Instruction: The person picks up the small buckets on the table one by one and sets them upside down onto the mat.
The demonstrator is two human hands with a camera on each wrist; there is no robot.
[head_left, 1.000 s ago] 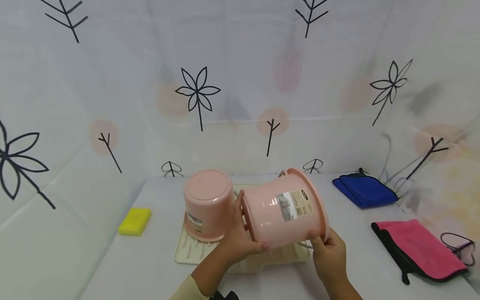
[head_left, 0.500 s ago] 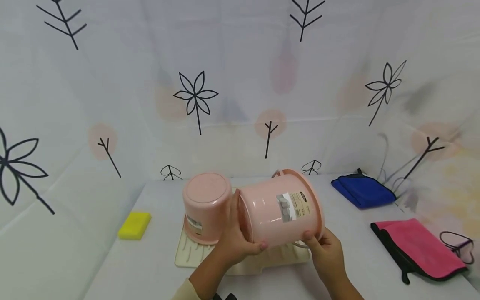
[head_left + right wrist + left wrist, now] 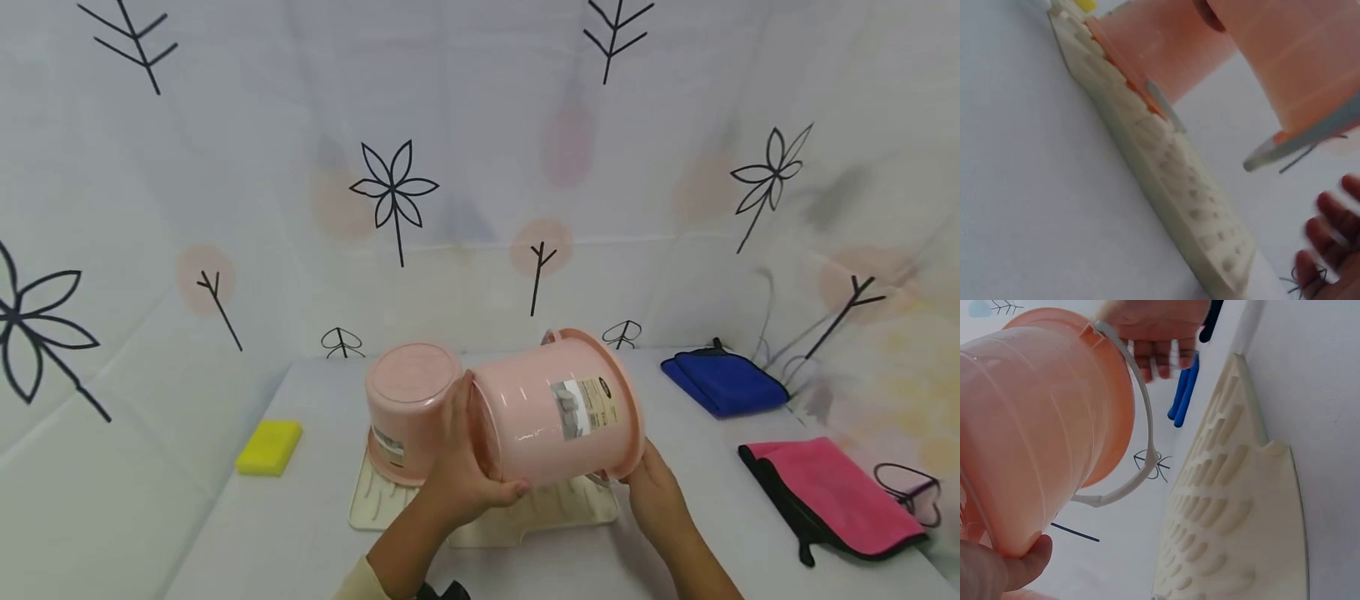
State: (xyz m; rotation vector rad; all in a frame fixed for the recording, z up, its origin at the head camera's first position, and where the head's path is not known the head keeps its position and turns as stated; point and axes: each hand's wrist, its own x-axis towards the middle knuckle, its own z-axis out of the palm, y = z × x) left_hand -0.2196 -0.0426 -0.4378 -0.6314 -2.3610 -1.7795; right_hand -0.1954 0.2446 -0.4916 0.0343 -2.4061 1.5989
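Note:
In the head view a pink bucket (image 3: 525, 417) lies tilted on its side in the air, its rim toward the right and a label on its wall. My left hand (image 3: 453, 475) grips it at the base end; the left wrist view shows the thumb (image 3: 1032, 562) pressed to the bucket wall. Beside the rim is my right hand (image 3: 654, 496), its fingers loose and apart from the hanging grey handle (image 3: 1141, 394) in the right wrist view (image 3: 1335, 244). A second pink bucket (image 3: 412, 387) stands upside down on a cream draining board (image 3: 570, 510).
A yellow sponge (image 3: 270, 448) lies on the white table (image 3: 247, 533) at the left. A folded blue cloth (image 3: 726, 382) and a pink cloth with black edging (image 3: 840, 496) lie at the right. A patterned white curtain (image 3: 480, 167) hangs behind.
The held bucket has shifted slightly left. My right hand, whose thumb pinched its rim earlier, has let go, and its fingers have loosened. The upside-down bucket has stayed put.

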